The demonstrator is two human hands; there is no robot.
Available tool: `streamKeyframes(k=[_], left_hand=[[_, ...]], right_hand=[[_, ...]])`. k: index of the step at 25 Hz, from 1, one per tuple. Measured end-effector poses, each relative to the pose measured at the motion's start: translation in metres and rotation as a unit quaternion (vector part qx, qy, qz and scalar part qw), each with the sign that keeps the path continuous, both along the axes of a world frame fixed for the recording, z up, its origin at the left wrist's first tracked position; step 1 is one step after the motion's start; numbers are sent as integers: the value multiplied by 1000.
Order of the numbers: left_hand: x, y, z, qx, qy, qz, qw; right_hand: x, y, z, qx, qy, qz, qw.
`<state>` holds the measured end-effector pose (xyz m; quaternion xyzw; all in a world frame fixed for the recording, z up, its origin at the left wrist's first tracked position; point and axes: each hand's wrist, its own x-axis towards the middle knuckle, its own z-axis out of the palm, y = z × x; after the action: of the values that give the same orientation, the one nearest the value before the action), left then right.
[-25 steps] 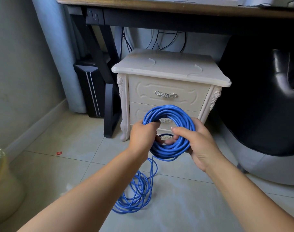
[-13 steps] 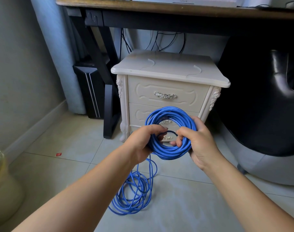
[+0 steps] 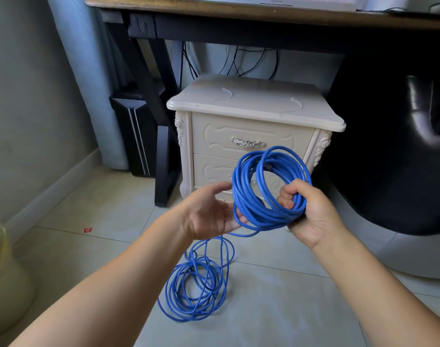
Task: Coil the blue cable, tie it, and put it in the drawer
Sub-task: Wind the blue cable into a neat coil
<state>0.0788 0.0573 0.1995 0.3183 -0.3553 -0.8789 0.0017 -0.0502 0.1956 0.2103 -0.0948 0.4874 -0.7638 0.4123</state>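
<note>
- One coil of the blue cable (image 3: 242, 194) sat in the right hand (image 3: 311, 211), fingers curled round it.
- Left hand (image 3: 210, 214) was open just beside.
- Loose slack lay looped on the floor (image 3: 289, 296).

On my head-camera feed I log two limbs. The left forearm (image 3: 108, 284) occupies the lower left of the frame and the right forearm (image 3: 376, 284) the lower right. Both are bare from frame edge to wrist. The left hand (image 3: 211, 214) and right hand (image 3: 311, 216) are likewise bare. Nails on the right hand's fingers (image 3: 285, 196) are short and plain.
</note>
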Motion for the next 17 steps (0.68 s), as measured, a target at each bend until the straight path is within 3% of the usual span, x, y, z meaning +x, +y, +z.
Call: streamKeyframes(k=[2, 5, 8, 13, 17], left_hand=[[0, 4, 1, -30, -7, -22, 999], [-2, 10, 6, -44, 29, 48, 997], [1, 10, 10, -45, 75, 46, 995], [6, 15, 10, -295, 35, 11, 955], [3, 14, 6, -347, 35, 74, 934]], right_hand=[[-2, 0, -2, 12, 3, 1, 1000], [-2, -1, -6, 25, 1, 10, 1000], [3, -3, -9, 48, 53, 16, 997], [10, -5, -7, 107, 210, 33, 971], [13, 2, -5, 102, 246, 83, 960]])
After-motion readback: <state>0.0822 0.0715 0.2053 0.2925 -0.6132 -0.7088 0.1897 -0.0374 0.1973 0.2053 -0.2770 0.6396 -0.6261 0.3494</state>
